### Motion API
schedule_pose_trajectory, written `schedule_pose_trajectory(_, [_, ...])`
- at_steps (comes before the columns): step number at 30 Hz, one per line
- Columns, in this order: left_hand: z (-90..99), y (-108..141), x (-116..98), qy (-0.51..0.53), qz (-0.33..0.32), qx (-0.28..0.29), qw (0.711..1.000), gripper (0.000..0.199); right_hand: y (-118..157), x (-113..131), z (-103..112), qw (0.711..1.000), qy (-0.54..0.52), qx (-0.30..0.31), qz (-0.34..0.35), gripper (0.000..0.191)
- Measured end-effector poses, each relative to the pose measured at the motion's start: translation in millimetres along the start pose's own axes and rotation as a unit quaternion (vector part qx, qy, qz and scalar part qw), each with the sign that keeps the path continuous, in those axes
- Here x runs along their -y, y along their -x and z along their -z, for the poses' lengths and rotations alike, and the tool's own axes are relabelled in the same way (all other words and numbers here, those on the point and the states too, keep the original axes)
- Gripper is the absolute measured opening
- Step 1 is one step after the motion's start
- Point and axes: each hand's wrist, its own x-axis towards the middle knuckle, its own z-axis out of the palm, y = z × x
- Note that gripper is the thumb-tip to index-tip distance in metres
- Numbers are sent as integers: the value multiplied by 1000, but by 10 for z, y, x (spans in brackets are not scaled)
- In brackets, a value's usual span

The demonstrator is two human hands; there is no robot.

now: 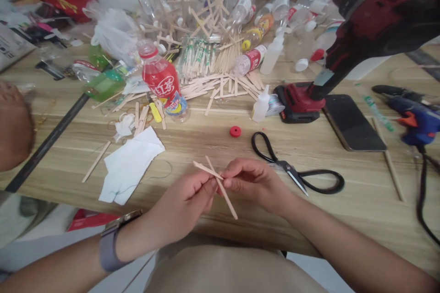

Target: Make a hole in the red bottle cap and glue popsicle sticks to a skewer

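Observation:
Two flat wooden craft sticks (229,202) cross each other in an X in front of me, just above the table's near edge. My left hand (187,201) is closed on them, thumb pressed near the crossing. At the same crossing, my right hand (252,183) pinches with thumb and forefinger. Whatever lies between those right fingertips is mostly hidden. Black-handled scissors (292,169) lie partly spread to the right of my right hand. A small red disc (235,131) with a centre hole rests beyond my hands. Left of them is a folded white paper (132,165).
A red-labelled bottle (163,82) stands behind the paper. Loose sticks (220,87) and plastic bottles crowd the back. To the right are a small squeeze bottle (261,105), a red-black power tool (371,23), a phone (354,123) and a blue glue gun (417,119) with its cord.

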Motion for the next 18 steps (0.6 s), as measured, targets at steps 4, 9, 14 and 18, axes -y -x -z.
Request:
schedule_pose_trajectory(4, [-3,-14,7,51,11,24,998,33,8,11,-20,1000,0,3,-1,7])
schedule_pose_trajectory(9, [9,-6,37,16,9,15,1000,35,22,3,-33,999,-9,-5,-34,11])
schedule_pose_trajectory(14, [37,-12,37,9,-2,16,1000,36,24,-21,-52,1000,-13,-6,-24,15])
schedule_pose_trajectory(18, [92,-31,3,36,9,62,997,40,21,10,-40,1000,14,-13,7,12])
